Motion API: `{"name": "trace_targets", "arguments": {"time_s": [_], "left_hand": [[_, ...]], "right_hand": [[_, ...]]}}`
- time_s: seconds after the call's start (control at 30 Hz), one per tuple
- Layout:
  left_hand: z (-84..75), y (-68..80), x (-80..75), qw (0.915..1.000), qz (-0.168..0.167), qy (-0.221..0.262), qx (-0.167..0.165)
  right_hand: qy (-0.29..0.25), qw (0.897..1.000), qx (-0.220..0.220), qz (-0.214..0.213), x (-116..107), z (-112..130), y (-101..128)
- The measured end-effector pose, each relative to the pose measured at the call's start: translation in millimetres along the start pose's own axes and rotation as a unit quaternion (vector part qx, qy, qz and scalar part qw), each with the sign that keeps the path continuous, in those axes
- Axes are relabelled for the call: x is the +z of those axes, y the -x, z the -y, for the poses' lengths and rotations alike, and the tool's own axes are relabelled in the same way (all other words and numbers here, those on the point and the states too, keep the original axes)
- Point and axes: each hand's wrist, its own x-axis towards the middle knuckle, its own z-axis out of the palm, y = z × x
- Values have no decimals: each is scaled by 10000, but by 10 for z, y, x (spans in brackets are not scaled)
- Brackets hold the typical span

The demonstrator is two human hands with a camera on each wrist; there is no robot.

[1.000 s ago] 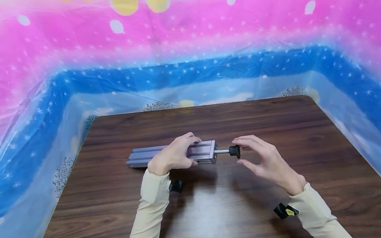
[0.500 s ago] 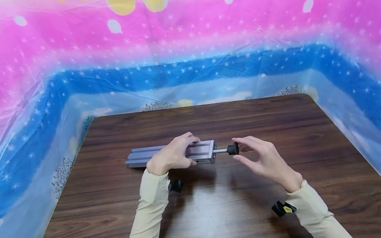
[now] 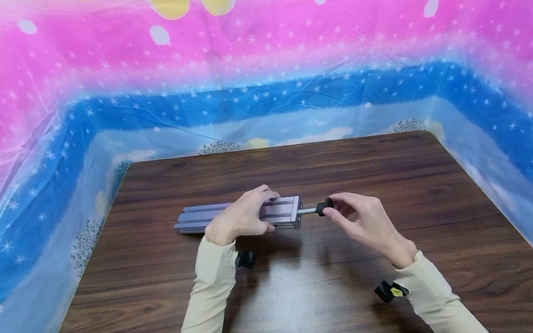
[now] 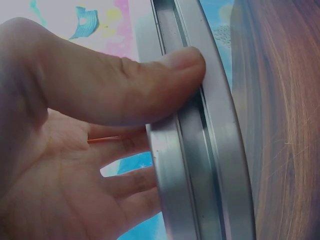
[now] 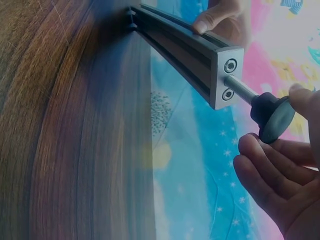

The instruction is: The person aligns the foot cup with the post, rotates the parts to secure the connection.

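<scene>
A grooved aluminium profile (image 3: 282,207) lies crosswise in the head view. My left hand (image 3: 235,221) grips it near its right half, thumb on the near side and fingers over the far side; in the left wrist view the thumb (image 4: 170,82) presses across a groove. From the profile's end plate (image 5: 218,82), which has two socket screws, sticks a threaded rod (image 5: 241,89). At the rod's outer end sits a black levelling foot (image 5: 275,120), tilted on it. My right hand (image 3: 371,223) pinches this foot's edge between thumb and fingertips.
Under the hands is a dark wood-grain table (image 3: 164,302). Pink and blue patterned cloth (image 3: 257,61) hangs around its back and sides. A black wrist device (image 3: 391,290) hangs at the right cuff, another (image 3: 246,260) at the left.
The fingers of my right hand have closed in on the foot, moving slightly left, and the foot has tilted. My left hand and the profile have stayed nearly still.
</scene>
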Motion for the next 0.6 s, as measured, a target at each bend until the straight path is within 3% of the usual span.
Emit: {"name": "trace_targets", "arguments": {"time_s": [0.3,0.6], "left_hand": [[7,-3,14,9999,-43,-98,-33],[29,12,9,10000,-39,10,-74]], "right_hand": [[26,9967,809,70,16,85,-29],[32,9925,1147,423,9,77,-20]]}}
